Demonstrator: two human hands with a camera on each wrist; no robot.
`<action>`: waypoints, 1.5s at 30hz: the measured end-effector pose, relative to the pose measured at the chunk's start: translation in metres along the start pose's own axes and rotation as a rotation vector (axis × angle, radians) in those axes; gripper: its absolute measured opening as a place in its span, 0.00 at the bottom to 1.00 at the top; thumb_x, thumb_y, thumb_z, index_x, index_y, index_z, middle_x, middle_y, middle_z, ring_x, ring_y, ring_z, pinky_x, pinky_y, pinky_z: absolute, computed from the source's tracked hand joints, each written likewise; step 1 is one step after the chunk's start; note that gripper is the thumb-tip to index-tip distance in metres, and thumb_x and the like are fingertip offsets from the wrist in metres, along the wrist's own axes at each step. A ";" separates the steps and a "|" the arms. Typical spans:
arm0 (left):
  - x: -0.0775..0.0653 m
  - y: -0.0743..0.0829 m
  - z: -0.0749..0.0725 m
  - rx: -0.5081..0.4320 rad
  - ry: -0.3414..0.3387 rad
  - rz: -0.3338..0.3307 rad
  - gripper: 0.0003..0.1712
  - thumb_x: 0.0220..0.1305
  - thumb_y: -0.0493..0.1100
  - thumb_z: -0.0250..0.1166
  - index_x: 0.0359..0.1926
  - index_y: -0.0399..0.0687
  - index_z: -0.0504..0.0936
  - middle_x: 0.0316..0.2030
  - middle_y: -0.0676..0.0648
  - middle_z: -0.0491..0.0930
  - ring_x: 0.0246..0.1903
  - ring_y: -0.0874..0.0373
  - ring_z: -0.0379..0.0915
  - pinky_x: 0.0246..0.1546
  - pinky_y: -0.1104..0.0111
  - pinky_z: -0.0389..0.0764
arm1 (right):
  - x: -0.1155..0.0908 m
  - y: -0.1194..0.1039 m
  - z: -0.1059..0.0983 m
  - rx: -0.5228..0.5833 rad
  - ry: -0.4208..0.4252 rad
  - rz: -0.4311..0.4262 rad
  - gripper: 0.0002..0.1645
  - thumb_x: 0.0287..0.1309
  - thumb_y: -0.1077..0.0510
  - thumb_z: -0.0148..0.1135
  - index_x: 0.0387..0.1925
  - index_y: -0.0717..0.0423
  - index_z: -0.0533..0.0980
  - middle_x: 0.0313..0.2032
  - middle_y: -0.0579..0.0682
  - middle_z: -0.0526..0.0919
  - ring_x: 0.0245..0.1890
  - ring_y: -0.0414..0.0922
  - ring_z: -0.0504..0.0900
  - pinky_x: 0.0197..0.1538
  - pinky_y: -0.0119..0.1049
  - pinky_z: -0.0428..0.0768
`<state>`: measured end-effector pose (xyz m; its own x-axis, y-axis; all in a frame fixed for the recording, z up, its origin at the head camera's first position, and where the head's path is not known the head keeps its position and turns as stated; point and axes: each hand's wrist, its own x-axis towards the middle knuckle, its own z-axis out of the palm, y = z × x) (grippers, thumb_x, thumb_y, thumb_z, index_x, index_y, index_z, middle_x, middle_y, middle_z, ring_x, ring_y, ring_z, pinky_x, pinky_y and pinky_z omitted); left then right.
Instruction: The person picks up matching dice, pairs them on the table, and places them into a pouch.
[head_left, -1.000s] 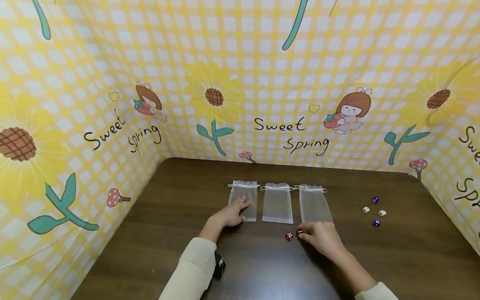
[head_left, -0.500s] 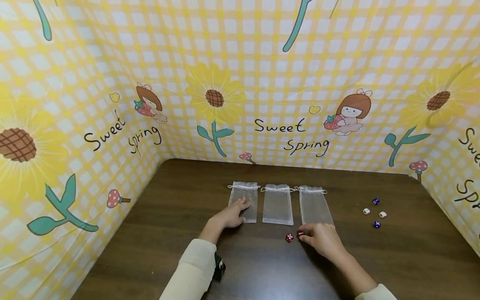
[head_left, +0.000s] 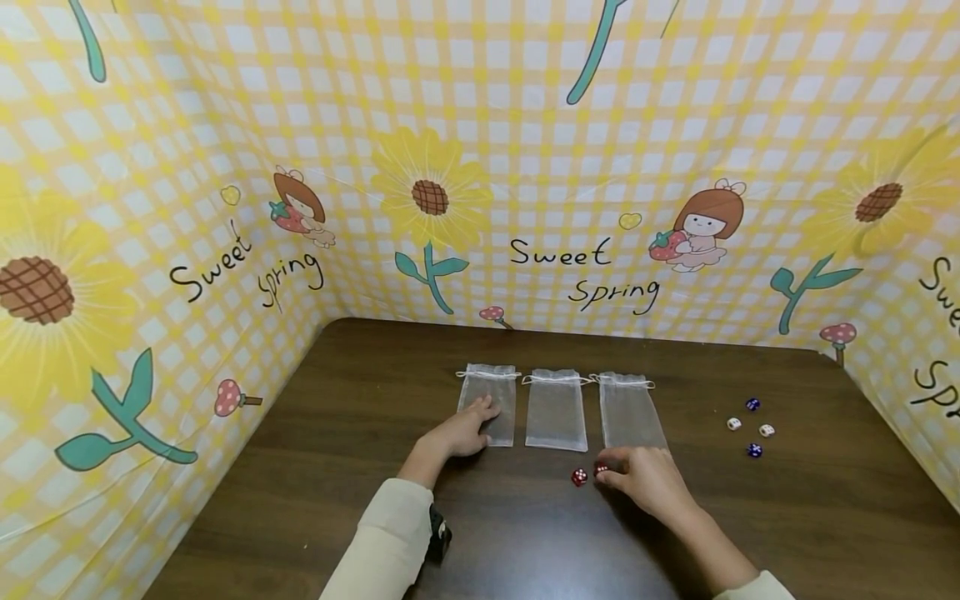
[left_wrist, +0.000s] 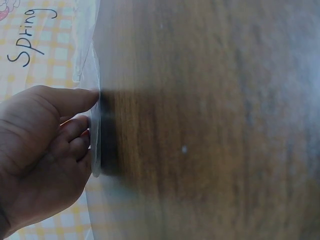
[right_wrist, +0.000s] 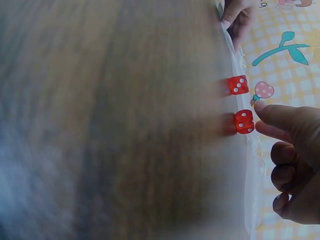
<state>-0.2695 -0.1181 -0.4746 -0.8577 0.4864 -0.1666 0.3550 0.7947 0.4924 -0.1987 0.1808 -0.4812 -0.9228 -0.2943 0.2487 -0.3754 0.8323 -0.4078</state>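
My left hand [head_left: 459,432] rests on the left sheer white drawstring bag [head_left: 504,421], fingertips on its fabric. In the left wrist view the thumb of this left hand [left_wrist: 47,145] touches the edge of the bag. At the lower end of the right drawstring bag [head_left: 630,412], my right hand [head_left: 651,479] has thumb and index finger at a red die [head_left: 601,469], pinching it low at the table. The right wrist view shows this red die [right_wrist: 245,121] right at the fingertips, the other fingers curled. Just left of it sits another red die [head_left: 579,477].
Between the outer bags lies a middle drawstring bag [head_left: 556,412]. To the right are two blue dice [head_left: 754,450] and two white dice [head_left: 766,431]. A yellow checked cloth [head_left: 570,175] rises behind the dark wooden table [head_left: 300,467] and along its sides.
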 end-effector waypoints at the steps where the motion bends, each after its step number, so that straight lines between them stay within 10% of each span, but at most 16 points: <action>1: 0.000 0.000 0.000 0.004 0.001 0.000 0.30 0.62 0.34 0.57 0.65 0.38 0.63 0.68 0.37 0.50 0.68 0.46 0.41 0.65 0.57 0.50 | 0.000 0.000 -0.001 0.002 0.003 0.003 0.11 0.42 0.52 0.72 0.32 0.47 0.84 0.20 0.34 0.80 0.22 0.33 0.74 0.36 0.42 0.72; 25: -0.001 0.003 0.000 0.071 0.059 -0.038 0.31 0.57 0.23 0.50 0.62 0.42 0.69 0.66 0.41 0.59 0.65 0.47 0.52 0.62 0.59 0.57 | -0.004 0.002 -0.006 0.008 0.044 -0.003 0.10 0.46 0.51 0.70 0.33 0.48 0.85 0.27 0.40 0.84 0.25 0.36 0.80 0.35 0.42 0.75; 37: -0.006 0.008 -0.003 0.168 0.282 0.033 0.28 0.48 0.21 0.54 0.52 0.42 0.78 0.43 0.41 0.80 0.44 0.47 0.75 0.44 0.58 0.76 | -0.003 0.001 -0.008 0.001 0.062 0.012 0.12 0.46 0.53 0.70 0.35 0.50 0.85 0.28 0.44 0.85 0.27 0.41 0.81 0.39 0.48 0.73; 45: -0.018 0.039 -0.009 0.191 0.429 0.080 0.31 0.45 0.20 0.56 0.54 0.40 0.76 0.50 0.40 0.77 0.43 0.44 0.77 0.39 0.57 0.78 | -0.001 -0.003 -0.010 0.036 0.092 0.012 0.11 0.47 0.54 0.69 0.35 0.51 0.85 0.27 0.44 0.85 0.23 0.37 0.77 0.31 0.39 0.75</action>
<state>-0.2436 -0.0995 -0.4450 -0.8866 0.3870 0.2533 0.4540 0.8327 0.3170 -0.1959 0.1835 -0.4717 -0.9158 -0.2389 0.3229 -0.3691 0.8177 -0.4418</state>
